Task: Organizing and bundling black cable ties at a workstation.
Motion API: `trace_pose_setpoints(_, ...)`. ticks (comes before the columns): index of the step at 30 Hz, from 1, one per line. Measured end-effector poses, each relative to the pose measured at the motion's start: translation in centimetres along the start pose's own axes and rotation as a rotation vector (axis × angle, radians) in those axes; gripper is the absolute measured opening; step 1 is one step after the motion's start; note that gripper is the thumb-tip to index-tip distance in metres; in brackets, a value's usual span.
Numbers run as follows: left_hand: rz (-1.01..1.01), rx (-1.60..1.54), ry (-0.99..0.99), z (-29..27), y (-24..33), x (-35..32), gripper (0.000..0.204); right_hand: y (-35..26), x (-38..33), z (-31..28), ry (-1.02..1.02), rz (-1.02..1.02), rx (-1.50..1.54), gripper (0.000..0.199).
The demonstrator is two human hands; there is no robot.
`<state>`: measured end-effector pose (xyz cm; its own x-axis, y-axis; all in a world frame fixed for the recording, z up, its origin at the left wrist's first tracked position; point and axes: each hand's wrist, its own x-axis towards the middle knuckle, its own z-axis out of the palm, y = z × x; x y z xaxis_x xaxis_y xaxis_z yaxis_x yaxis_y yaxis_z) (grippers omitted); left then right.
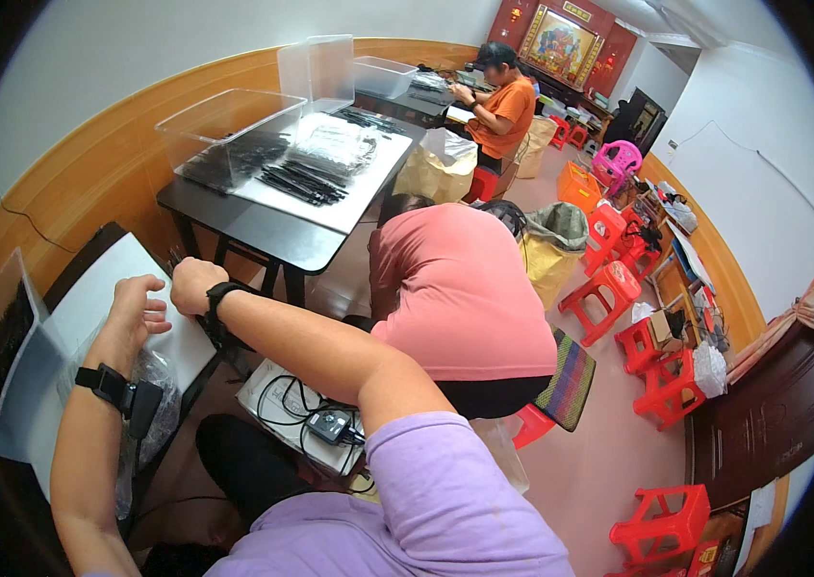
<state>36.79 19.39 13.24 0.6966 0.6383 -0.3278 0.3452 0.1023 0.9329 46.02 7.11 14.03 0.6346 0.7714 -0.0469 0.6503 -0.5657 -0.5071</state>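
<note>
- Flat white board (186,341): lies on the near dark table; landmark for all positions below.
- Crumpled clear plastic bag (159,380): rests on the near part of the white board, partly behind the left wrist.
- Translucent plastic container (27,385): stands at the left edge of the white board.
- White flat carton (267,389): sits right of the white board, carrying looped black cables and a black rectangular adapter (330,426).
- Left hand (138,303): above the white board, fingers loosely curled and thumb apart, nothing visible in the grasp; contact with the board cannot be told.
- Right hand (197,286): at the far right edge of the white board, closed in a fist shape; fingertips hidden, so pinching cannot be told.
- Thin dark strands (174,255): just beside the right hand, at the far end of the white board; whether held cannot be told.
- Person in a pink shirt (465,288): bends forward, right of the white board.
- Bundled slim black strips (306,183): on a second table beyond the white board, beside a clear rectangular plastic bin (186,144).
- Person in an orange shirt (508,115): sits farther beyond the white board.
</note>
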Motion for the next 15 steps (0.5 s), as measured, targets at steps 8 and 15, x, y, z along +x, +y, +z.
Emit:
trace_pose_setpoints(8,-0.078,-0.233,-0.168,1.8,-0.8,1.4,0.042,0.3,-2.5,0.4,0.025,-0.122,0.172,0.038)
trace_pose_setpoints(15,-0.169,-0.193,-0.149,5.9,1.5,-0.4,0.042,3.6,-2.3,-1.4,-0.042,0.102,0.41,0.028)
